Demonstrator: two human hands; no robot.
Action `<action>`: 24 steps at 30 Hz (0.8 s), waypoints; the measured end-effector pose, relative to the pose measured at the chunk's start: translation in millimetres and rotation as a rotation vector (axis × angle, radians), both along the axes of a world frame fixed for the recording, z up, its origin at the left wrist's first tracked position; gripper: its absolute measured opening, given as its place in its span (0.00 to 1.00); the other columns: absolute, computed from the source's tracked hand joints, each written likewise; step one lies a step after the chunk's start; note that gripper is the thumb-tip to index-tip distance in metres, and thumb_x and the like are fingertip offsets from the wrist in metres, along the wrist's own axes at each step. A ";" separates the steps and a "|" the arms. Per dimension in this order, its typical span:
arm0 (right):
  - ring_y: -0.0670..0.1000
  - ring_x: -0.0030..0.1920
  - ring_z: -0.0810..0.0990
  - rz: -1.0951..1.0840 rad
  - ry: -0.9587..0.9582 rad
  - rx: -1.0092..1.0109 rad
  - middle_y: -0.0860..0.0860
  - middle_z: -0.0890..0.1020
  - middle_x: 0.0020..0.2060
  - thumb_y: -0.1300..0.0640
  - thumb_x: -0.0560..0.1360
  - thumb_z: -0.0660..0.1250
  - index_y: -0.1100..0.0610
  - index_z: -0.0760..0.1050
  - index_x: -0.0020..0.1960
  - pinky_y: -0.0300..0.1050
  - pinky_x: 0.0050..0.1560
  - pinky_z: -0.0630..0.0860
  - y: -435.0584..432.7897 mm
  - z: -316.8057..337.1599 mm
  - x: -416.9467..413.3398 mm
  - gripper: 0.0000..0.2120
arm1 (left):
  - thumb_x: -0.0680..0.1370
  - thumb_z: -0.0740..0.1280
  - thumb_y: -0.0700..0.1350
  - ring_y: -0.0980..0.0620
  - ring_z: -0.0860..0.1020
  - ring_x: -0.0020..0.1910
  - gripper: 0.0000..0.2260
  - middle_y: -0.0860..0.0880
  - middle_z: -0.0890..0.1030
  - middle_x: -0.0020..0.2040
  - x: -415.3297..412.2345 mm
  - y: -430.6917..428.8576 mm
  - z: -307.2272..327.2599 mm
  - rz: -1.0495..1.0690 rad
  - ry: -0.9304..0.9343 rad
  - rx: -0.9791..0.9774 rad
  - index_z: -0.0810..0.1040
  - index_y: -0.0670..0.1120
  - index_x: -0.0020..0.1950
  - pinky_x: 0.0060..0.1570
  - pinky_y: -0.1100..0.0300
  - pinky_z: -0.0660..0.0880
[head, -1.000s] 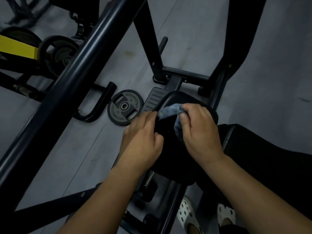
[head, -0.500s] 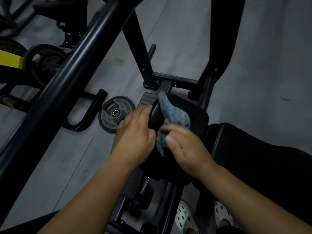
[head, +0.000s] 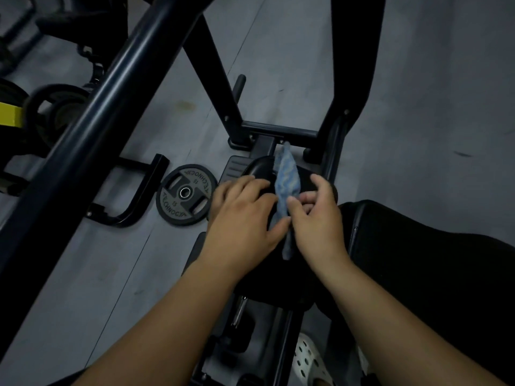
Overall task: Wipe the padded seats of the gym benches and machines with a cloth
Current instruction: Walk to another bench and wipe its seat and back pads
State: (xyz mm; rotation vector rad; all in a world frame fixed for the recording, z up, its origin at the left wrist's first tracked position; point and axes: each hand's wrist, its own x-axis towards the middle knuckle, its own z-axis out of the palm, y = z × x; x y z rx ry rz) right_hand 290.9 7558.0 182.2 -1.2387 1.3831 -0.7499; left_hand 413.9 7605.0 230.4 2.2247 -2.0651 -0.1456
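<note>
1. Since half a second ago the cloth (head: 287,178) has been drawn out from a bunch into a long strip reaching past the far end of the seat pad (head: 257,168); right hand (head: 317,221) has shifted right with its fingers spread wider.
2. Right hand pinches the cloth near its middle, thumb against fingertips. Left hand (head: 245,215) lies on the seat pad's left side, fingers fairly straight, thumb touching the cloth's lower part. Hands close together, not clasped.
3. Cloth sits over the middle of the seat pad, lower tail hanging between the hands.
4. Risks, as I judge: a thin pinch could let the cloth slip to the floor (head: 418,79); a narrow strip covers little, so the pad's edges may get missed.
5. Cloth: blue, soft, nubby weave. Seat pad: black, smooth, glossy, rounded edges. Bigger pad (head: 418,260) to the right, same black covering.
6. Round rubbery weight plate (head: 185,194) on the floor left of the bench; thick dark metal tube (head: 111,107) runs diagonally overhead.
</note>
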 end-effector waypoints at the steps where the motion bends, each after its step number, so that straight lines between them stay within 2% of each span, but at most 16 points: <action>1: 0.41 0.39 0.80 0.018 -0.098 0.055 0.51 0.82 0.46 0.59 0.79 0.68 0.54 0.72 0.69 0.39 0.42 0.77 -3.9 6.1 -1.6 0.19 | 0.75 0.61 0.62 0.52 0.69 0.67 0.20 0.54 0.78 0.63 -1.8 -2.3 -0.1 0.007 0.027 0.005 0.81 0.52 0.58 0.68 0.55 0.56; 3: 0.50 0.41 0.82 0.023 -0.400 0.228 0.59 0.85 0.46 0.63 0.79 0.67 0.56 0.79 0.59 0.43 0.42 0.78 -11.2 20.7 -8.9 0.09 | 0.76 0.64 0.61 0.55 0.75 0.60 0.18 0.55 0.80 0.57 -4.9 -3.5 4.4 0.087 0.231 0.024 0.80 0.52 0.58 0.61 0.60 0.65; 4: 0.54 0.44 0.83 0.041 -0.540 0.314 0.61 0.85 0.47 0.63 0.79 0.67 0.58 0.80 0.55 0.46 0.44 0.79 -13.5 27.1 -13.8 0.07 | 0.76 0.66 0.58 0.56 0.77 0.54 0.14 0.56 0.81 0.53 -7.5 -2.8 10.0 0.162 0.428 0.055 0.79 0.52 0.56 0.56 0.59 0.71; 6: 0.54 0.47 0.83 0.111 -0.660 0.416 0.59 0.86 0.48 0.61 0.79 0.67 0.59 0.80 0.53 0.46 0.48 0.80 -15.8 34.4 -22.7 0.05 | 0.78 0.69 0.51 0.55 0.80 0.42 0.05 0.53 0.82 0.43 -11.1 -1.0 20.5 0.324 0.854 0.129 0.79 0.51 0.49 0.46 0.53 0.78; 8: 0.53 0.47 0.83 0.149 -0.712 0.495 0.55 0.85 0.47 0.59 0.79 0.67 0.56 0.77 0.52 0.47 0.48 0.79 -14.6 36.0 -28.3 0.03 | 0.77 0.70 0.46 0.52 0.78 0.36 0.05 0.49 0.80 0.37 -10.3 1.5 27.9 0.453 1.158 0.123 0.76 0.47 0.45 0.40 0.53 0.76; 10: 0.53 0.47 0.82 0.156 -0.788 0.576 0.55 0.83 0.46 0.58 0.79 0.66 0.56 0.73 0.54 0.48 0.48 0.80 -12.6 37.3 -30.4 0.06 | 0.74 0.69 0.46 0.50 0.76 0.37 0.06 0.47 0.78 0.36 -8.8 2.6 32.7 0.508 1.350 0.106 0.75 0.46 0.46 0.39 0.56 0.74; 12: 0.50 0.41 0.81 0.164 -0.826 0.615 0.55 0.81 0.45 0.59 0.75 0.69 0.56 0.70 0.57 0.42 0.37 0.77 -11.7 40.7 -32.2 0.14 | 0.77 0.68 0.43 0.52 0.77 0.37 0.04 0.47 0.80 0.37 -8.1 3.3 36.6 0.521 1.433 0.079 0.73 0.46 0.46 0.37 0.59 0.76; 14: 0.47 0.36 0.78 0.187 -0.829 0.608 0.52 0.80 0.44 0.60 0.70 0.73 0.54 0.69 0.59 0.37 0.28 0.67 -13.1 43.5 -34.5 0.20 | 0.81 0.64 0.39 0.53 0.79 0.36 0.05 0.48 0.81 0.37 -7.3 5.5 42.2 0.559 1.467 0.069 0.72 0.45 0.46 0.34 0.61 0.77; 15: 0.46 0.38 0.79 0.194 -0.844 0.600 0.51 0.81 0.46 0.62 0.69 0.75 0.53 0.70 0.60 0.36 0.28 0.67 -14.3 43.7 -35.5 0.23 | 0.81 0.62 0.38 0.54 0.79 0.35 0.05 0.49 0.81 0.36 -5.1 6.9 42.9 0.579 1.463 0.065 0.72 0.46 0.46 0.33 0.61 0.77; 16: 0.47 0.41 0.81 0.195 -0.865 0.597 0.51 0.82 0.49 0.63 0.68 0.75 0.52 0.71 0.60 0.37 0.32 0.72 -15.0 43.8 -36.4 0.24 | 0.81 0.62 0.39 0.54 0.79 0.35 0.05 0.49 0.80 0.36 -2.9 8.3 43.6 0.598 1.426 0.056 0.73 0.46 0.46 0.34 0.60 0.76; 17: 0.49 0.46 0.82 0.186 -0.888 0.597 0.51 0.83 0.51 0.63 0.67 0.74 0.51 0.72 0.61 0.41 0.38 0.77 -15.0 43.3 -37.0 0.25 | 0.78 0.63 0.42 0.53 0.78 0.35 0.04 0.49 0.80 0.36 0.2 9.3 42.8 0.614 1.360 0.042 0.74 0.48 0.44 0.35 0.59 0.75; 19: 0.52 0.50 0.83 0.148 -0.949 0.599 0.53 0.84 0.53 0.68 0.68 0.73 0.53 0.72 0.63 0.50 0.47 0.82 -12.8 42.0 -37.3 0.27 | 0.72 0.63 0.47 0.53 0.76 0.36 0.03 0.50 0.78 0.35 2.6 12.2 43.7 0.634 1.249 0.025 0.75 0.51 0.41 0.38 0.56 0.72; 21: 0.53 0.47 0.84 0.110 -0.981 0.577 0.55 0.84 0.50 0.70 0.67 0.70 0.54 0.71 0.65 0.51 0.46 0.83 -11.5 41.2 -36.9 0.29 | 0.73 0.62 0.45 0.53 0.73 0.35 0.03 0.49 0.76 0.35 0.9 14.9 44.3 0.651 1.285 -0.005 0.75 0.49 0.43 0.36 0.58 0.70; 24: 0.49 0.46 0.82 0.102 -0.929 0.399 0.53 0.81 0.48 0.72 0.68 0.68 0.53 0.73 0.63 0.45 0.47 0.81 -20.2 46.3 -33.9 0.27 | 0.80 0.60 0.38 0.55 0.75 0.33 0.04 0.52 0.78 0.34 2.5 19.7 50.4 0.612 1.246 -0.068 0.72 0.46 0.49 0.31 0.60 0.73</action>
